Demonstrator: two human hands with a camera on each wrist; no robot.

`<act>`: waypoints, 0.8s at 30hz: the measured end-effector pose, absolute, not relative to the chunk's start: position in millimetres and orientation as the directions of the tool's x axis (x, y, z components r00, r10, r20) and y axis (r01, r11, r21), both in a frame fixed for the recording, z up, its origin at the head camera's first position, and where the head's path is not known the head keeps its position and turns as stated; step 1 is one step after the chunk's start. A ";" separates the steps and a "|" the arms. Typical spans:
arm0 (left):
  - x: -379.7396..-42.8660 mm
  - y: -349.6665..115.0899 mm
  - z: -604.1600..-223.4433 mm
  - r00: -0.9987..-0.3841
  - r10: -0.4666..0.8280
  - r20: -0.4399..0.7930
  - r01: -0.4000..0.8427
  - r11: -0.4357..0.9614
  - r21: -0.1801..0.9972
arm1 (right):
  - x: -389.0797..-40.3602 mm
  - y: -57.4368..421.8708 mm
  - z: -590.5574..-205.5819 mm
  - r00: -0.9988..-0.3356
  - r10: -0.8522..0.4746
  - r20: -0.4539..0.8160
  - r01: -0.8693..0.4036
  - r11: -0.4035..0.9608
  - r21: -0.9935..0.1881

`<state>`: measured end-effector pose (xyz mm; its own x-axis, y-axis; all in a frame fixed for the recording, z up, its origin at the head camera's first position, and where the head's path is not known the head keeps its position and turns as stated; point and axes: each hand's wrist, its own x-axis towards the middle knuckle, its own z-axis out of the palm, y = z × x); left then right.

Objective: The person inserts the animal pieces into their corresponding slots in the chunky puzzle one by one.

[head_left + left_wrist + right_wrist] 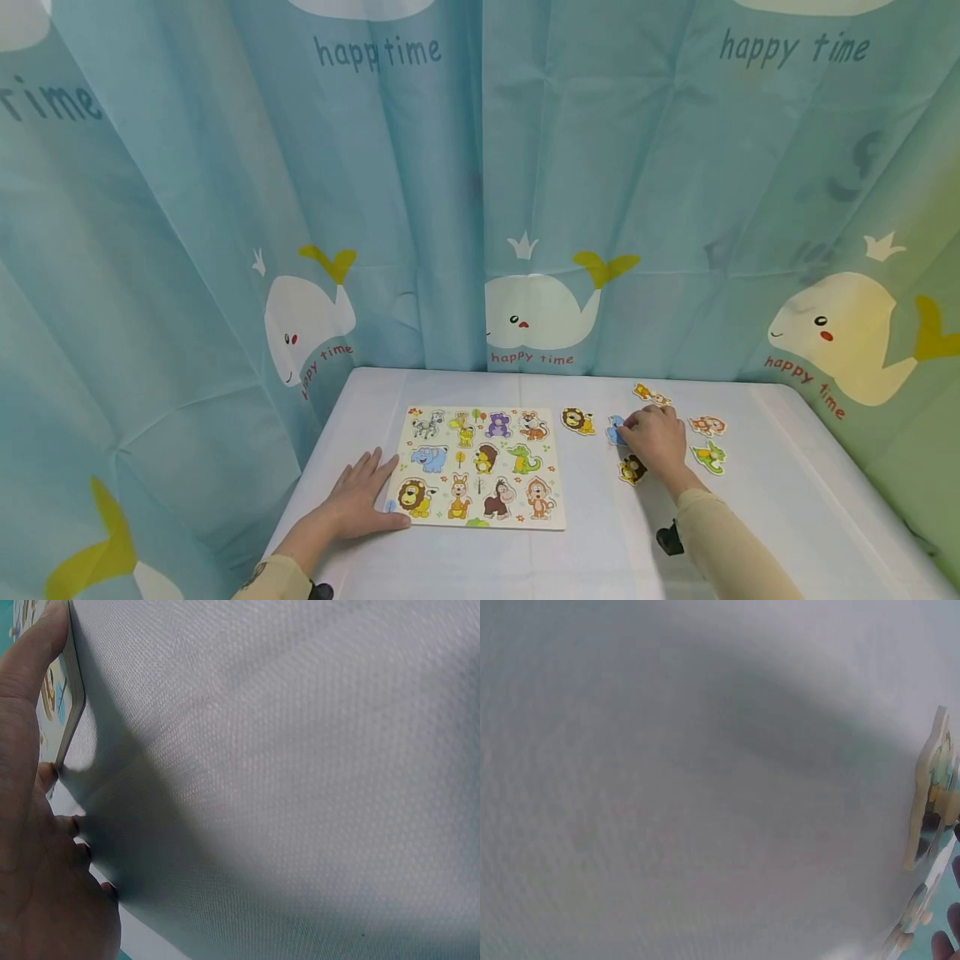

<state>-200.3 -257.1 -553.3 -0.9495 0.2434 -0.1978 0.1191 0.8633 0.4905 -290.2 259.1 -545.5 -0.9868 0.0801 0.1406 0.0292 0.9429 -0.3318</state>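
A flat wooden puzzle board (482, 492) with animal pictures lies on the white table. My left hand (365, 498) rests at its left side, fingers spread and thumb on the lower left corner; the left wrist view shows that thumb (52, 634) over the board's edge. To the right of the board, my right hand (657, 437) pinches a blue puzzle piece (615, 432), partly hidden by the fingers. A brown-and-yellow animal piece (632, 471) lies just below this hand. In the right wrist view only a few fingertips (954, 922) show, at the right edge.
A lion piece (576, 421) lies between board and right hand. Farther back is an orange-yellow piece (649, 393). A monkey piece (707, 426) and a green crocodile piece (708, 457) lie to the right. Behind the table (465, 567) hangs a blue whale-print curtain (450, 208).
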 end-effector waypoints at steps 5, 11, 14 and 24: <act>-199.0 -256.8 -550.5 -0.947 0.249 -0.202 0.123 0.864 0.488 | -290.5 260.7 -543.6 -0.981 0.065 0.184 0.001 0.945 -0.327; -197.8 -256.4 -547.6 -0.945 0.254 -0.206 0.127 0.867 0.482 | -290.0 265.4 -540.3 -0.979 0.020 0.203 -0.045 0.949 -0.313; -198.1 -256.5 -548.5 -0.947 0.245 -0.209 0.120 0.871 0.477 | -289.8 266.1 -538.6 -0.980 -0.012 0.201 -0.073 0.951 -0.299; -198.7 -256.7 -552.2 -0.952 0.242 -0.187 0.125 0.866 0.484 | -289.7 267.4 -539.8 -0.981 -0.082 0.175 -0.127 0.957 -0.262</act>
<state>-198.7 -256.7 -552.2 -0.9521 0.2416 -0.1874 0.1246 0.8663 0.4837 -289.7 267.4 -539.8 -0.9811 -0.0818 0.1752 -0.1266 0.9568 -0.2619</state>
